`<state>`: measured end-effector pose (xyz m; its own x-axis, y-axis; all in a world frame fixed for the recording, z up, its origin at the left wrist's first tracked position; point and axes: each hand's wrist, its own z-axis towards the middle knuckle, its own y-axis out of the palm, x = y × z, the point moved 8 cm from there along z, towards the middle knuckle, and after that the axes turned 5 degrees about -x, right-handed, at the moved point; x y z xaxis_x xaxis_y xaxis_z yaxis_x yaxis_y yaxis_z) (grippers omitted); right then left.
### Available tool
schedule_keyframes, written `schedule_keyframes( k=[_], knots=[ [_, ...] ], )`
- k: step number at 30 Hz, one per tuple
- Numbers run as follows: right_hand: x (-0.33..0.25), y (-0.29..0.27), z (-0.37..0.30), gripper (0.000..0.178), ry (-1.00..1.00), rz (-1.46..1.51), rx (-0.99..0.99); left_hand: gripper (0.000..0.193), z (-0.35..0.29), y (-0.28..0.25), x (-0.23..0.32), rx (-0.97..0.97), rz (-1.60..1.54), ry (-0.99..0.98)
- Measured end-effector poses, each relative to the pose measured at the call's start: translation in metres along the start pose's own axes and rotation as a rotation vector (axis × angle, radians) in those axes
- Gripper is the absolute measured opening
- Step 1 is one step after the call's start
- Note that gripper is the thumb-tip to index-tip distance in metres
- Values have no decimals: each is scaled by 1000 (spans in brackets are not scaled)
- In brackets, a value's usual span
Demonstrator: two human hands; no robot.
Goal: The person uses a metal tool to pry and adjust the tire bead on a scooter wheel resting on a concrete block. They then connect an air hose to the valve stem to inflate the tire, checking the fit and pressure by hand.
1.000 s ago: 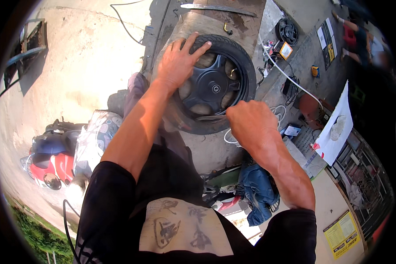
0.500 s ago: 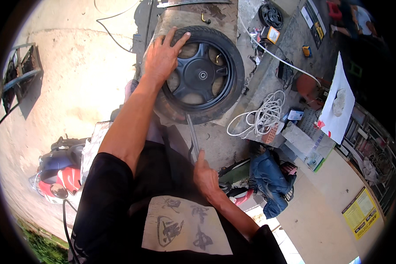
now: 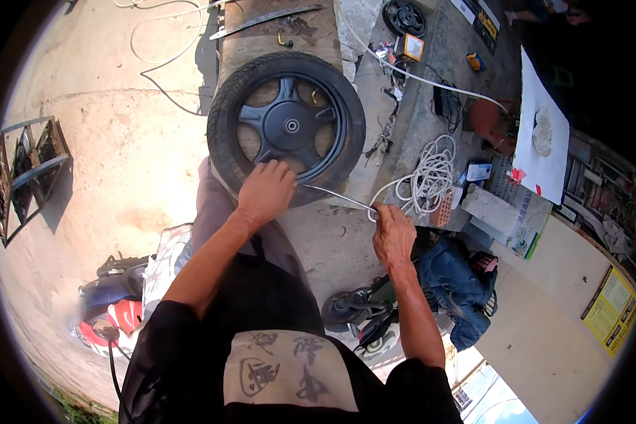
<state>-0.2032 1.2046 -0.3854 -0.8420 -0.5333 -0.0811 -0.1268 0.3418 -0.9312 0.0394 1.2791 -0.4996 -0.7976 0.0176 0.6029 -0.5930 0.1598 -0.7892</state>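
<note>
A black tyre [image 3: 226, 99] on a dark five-spoke wheel rim [image 3: 290, 126] lies flat in front of me. At its near edge my left hand [image 3: 268, 187] has its fingers bent over the rim, gripping the tyre's inner edge. My right hand [image 3: 394, 237], to the right of the wheel, is closed round a thin metal tyre lever [image 3: 343, 198]. The lever slants left to the wheel; its far end meets the tyre's inner edge beside my left hand, where the exact contact is hidden.
A worn board [image 3: 261, 28] lies under the wheel, carrying a long metal bar [image 3: 268, 20] and a bent valve stem [image 3: 285, 42]. To the right are a coiled white rope [image 3: 431, 173], a smaller black wheel [image 3: 404, 18] and a blue cloth [image 3: 456, 290]. A metal frame [image 3: 35, 169] stands far left.
My left hand has come from the tyre's far side to its near edge. My right hand has moved up and right, swinging the lever from steep to nearly level.
</note>
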Motion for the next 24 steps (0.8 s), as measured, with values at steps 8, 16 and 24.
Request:
schedule_keyframes(
  k=[8, 16, 24],
  knots=[
    [-2, -91, 161, 18, -465, -353, -1, 28, 7, 2, 16, 63, -204, -50],
    [-66, -40, 260, 43, -763, -447, -321, 27, 16, 18, 11, 106, -401, -298],
    [-115, -5, 297, 47, -976, -495, -540, 22, 18, 23, 3, 164, -429, -310]
  ],
)
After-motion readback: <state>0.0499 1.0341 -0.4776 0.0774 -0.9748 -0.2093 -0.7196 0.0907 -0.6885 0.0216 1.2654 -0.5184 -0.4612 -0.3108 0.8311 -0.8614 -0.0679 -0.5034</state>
